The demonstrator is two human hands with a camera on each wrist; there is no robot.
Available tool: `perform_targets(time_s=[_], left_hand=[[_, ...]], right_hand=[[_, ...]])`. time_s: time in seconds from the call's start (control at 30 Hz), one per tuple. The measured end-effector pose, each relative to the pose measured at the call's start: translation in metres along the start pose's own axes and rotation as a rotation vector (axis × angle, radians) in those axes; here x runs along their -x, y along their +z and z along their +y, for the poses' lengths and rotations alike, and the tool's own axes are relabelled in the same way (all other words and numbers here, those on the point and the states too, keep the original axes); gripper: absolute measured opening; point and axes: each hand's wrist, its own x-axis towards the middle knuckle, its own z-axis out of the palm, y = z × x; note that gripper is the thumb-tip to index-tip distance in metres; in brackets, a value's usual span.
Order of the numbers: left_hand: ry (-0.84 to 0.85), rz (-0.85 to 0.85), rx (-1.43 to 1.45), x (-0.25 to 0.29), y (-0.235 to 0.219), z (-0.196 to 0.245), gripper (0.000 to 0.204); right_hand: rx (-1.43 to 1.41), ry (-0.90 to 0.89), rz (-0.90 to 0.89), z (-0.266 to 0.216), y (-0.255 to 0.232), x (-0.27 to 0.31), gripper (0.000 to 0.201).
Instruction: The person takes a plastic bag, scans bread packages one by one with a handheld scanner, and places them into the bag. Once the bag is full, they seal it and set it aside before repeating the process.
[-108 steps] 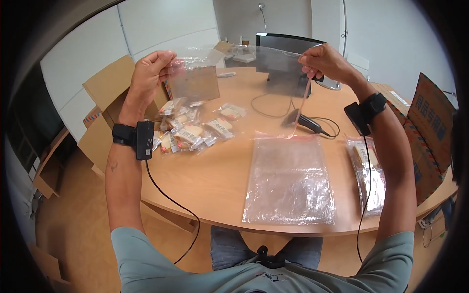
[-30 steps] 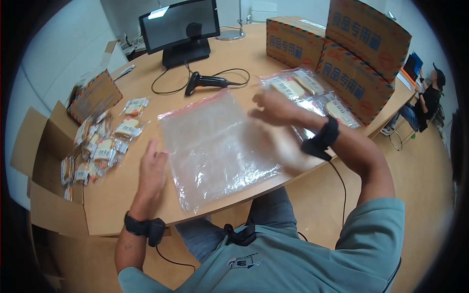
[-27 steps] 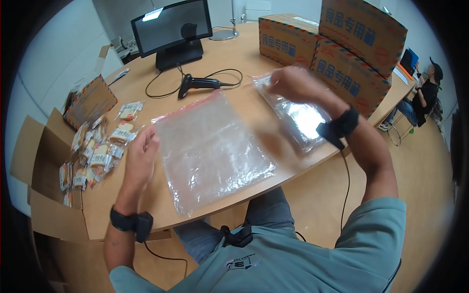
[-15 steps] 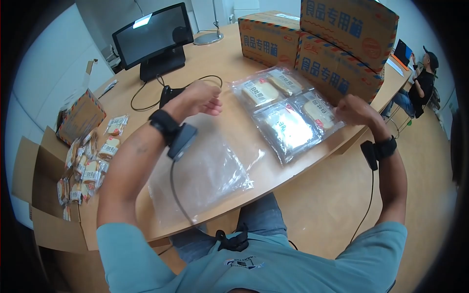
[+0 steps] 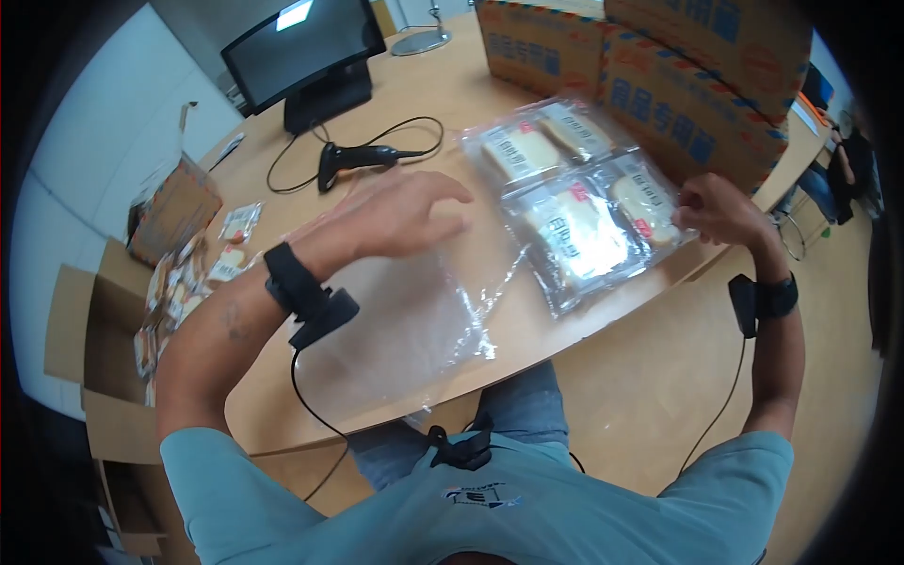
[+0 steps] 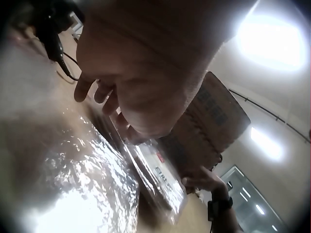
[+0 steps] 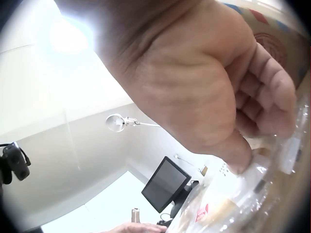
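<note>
Over the clear flat bag [image 5: 377,330], my left hand [image 5: 400,217] has its fingers loosely bent, with nothing visible between them. To its right lies a clear bag of packaged bread [image 5: 579,231], its packs in two rows. My right hand [image 5: 725,212] is at this bag's right edge, fingers curled and pinching the film. The right wrist view has the thumb and fingertips of my right hand [image 7: 209,92] against the shiny plastic [image 7: 233,208]. In the left wrist view, my left hand [image 6: 141,73] hangs in front of the filled bag [image 6: 158,167].
Loose bread packs [image 5: 184,282] lie at the left beside an open carton [image 5: 118,330]. A scanner [image 5: 358,160] and monitor [image 5: 306,56] stand behind the flat bag. Printed cartons [image 5: 692,104] are stacked at the back right. A seated person [image 5: 852,169] is at far right.
My left hand has come from the left side across the flat bag. My right hand has moved off the top of the filled bag to its right edge. The view has shifted.
</note>
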Motion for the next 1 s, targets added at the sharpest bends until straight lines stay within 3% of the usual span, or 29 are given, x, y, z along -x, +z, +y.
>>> perform_targets(time_s=[0.03,0.1,0.13,0.2,0.33,0.4,0.47,0.57,0.7,0.8,0.87,0.9,0.97,1.0], left_hand=[[0.104,0.041,-0.084,0.017,0.004,0.003,0.047],[0.115,0.059,-0.182,0.052,0.005,0.033,0.050],[0.133,0.077,-0.273,0.069,0.005,0.049,0.053],[0.077,0.062,-0.275,0.108,0.012,0.074,0.055],[-0.027,-0.062,-0.381,0.161,0.033,0.113,0.055],[-0.019,-0.016,-0.409,0.174,0.048,0.113,0.045],[-0.002,0.025,-0.436,0.188,0.057,0.111,0.033],[0.077,0.140,-0.509,0.202,0.070,0.100,0.023],[0.105,0.246,-0.454,0.213,0.063,0.092,0.022],[-0.003,0.330,-0.309,0.227,0.050,0.092,0.030],[-0.133,0.479,-0.239,0.242,0.042,0.084,0.050],[-0.147,0.487,-0.239,0.250,0.040,0.077,0.050],[-0.395,0.552,-0.123,0.263,0.039,0.060,0.065],[-0.406,0.557,-0.124,0.269,0.038,0.055,0.065]], right_hand=[[-0.006,-0.013,-0.007,0.002,0.006,-0.002,0.022],[0.417,-0.123,0.288,0.014,0.013,-0.005,0.020],[0.417,-0.127,0.288,0.002,0.014,0.002,0.020],[0.275,-0.389,0.513,-0.043,0.025,0.028,0.011],[0.318,-1.124,0.402,-0.102,0.065,0.047,0.017],[0.424,-1.237,0.254,-0.128,0.087,0.048,0.018],[0.492,-1.258,0.189,-0.142,0.106,0.040,0.018],[0.578,-1.291,0.247,-0.153,0.130,0.024,0.005],[0.640,-1.295,0.240,-0.161,0.142,0.020,0.004],[0.645,-1.338,0.207,-0.165,0.146,0.023,0.014],[0.551,-1.329,0.321,-0.174,0.141,0.037,0.014],[0.532,-1.327,0.327,-0.180,0.137,0.046,0.014],[0.522,-1.351,0.317,-0.191,0.138,0.059,0.015],[0.511,-1.359,0.319,-0.196,0.140,0.065,0.016]])
